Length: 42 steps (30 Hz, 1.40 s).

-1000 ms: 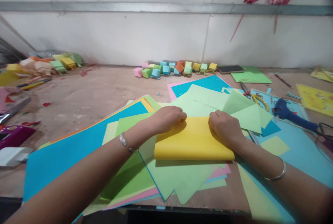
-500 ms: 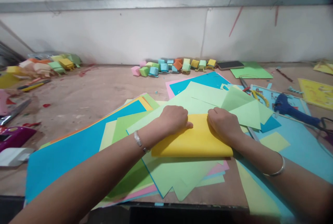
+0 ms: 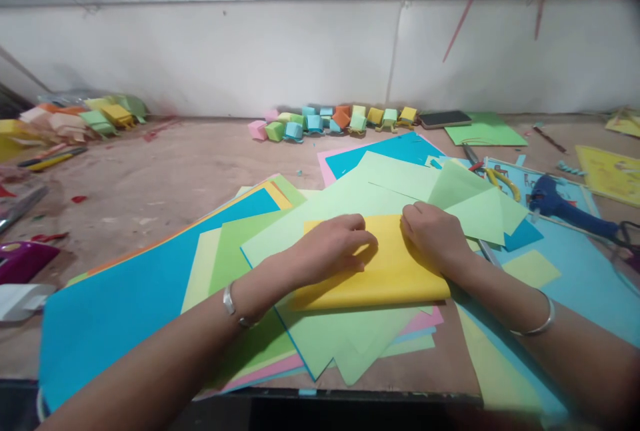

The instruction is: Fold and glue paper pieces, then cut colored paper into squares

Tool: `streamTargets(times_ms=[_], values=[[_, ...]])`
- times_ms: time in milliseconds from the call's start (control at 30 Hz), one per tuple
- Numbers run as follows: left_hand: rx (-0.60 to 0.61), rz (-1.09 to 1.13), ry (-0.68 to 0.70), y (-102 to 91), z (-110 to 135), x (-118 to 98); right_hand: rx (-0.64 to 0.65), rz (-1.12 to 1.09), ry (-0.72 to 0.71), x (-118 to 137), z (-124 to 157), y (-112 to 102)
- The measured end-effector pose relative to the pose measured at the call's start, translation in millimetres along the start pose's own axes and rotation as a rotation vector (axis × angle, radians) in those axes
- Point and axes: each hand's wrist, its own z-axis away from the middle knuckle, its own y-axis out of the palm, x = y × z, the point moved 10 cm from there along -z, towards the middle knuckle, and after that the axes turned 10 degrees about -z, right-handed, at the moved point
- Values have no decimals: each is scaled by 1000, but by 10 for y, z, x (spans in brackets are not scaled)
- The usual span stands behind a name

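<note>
A yellow sheet of paper (image 3: 387,271), folded over on itself, lies on a spread of light green sheets (image 3: 350,341) in the middle of the table. My left hand (image 3: 333,247) rests on its left part with the fingers curled and pressing down near the far edge. My right hand (image 3: 433,237) presses on the sheet's far right corner, fingers bent and closed onto the paper. Both wrists wear a silver bangle.
Big blue sheets (image 3: 125,297) lie to the left. A row of small folded paper cubes (image 3: 330,122) and a dark phone (image 3: 444,118) sit by the wall. A blue glue gun (image 3: 565,204) and yellow-handled scissors (image 3: 495,177) lie at right. More folded shapes (image 3: 85,117) sit far left.
My left hand slid right and toward me across the yellow sheet, baring its far left corner. My right hand stayed on the far right corner. The view tilted down slightly.
</note>
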Motion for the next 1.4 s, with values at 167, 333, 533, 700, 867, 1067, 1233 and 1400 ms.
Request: streamTargets(times_ms=[167, 333, 533, 700, 867, 1067, 1233, 1400], values=[[0, 273, -25, 71, -48, 18, -7, 2, 6, 10, -6, -22], [-36, 120, -177, 134, -65, 27, -14, -9, 2, 2, -10, -13], [-31, -83, -87, 188, 6, -122, -8, -2, -3, 5, -7, -12], [-8, -163, -64, 202, 15, -147, -2, 18, -15, 20, -8, -14], [-50, -187, -35, 196, 40, -181, -4, 17, -30, 27, -7, -11], [-97, -202, 50, 188, 87, -260, 0, 10, -16, 2, -9, 7], [-92, -268, 127, 250, 115, -303, -7, -2, 1, -22, -14, 19], [-11, -177, 79, 371, 113, -220, -33, -27, 38, -66, -8, 30]])
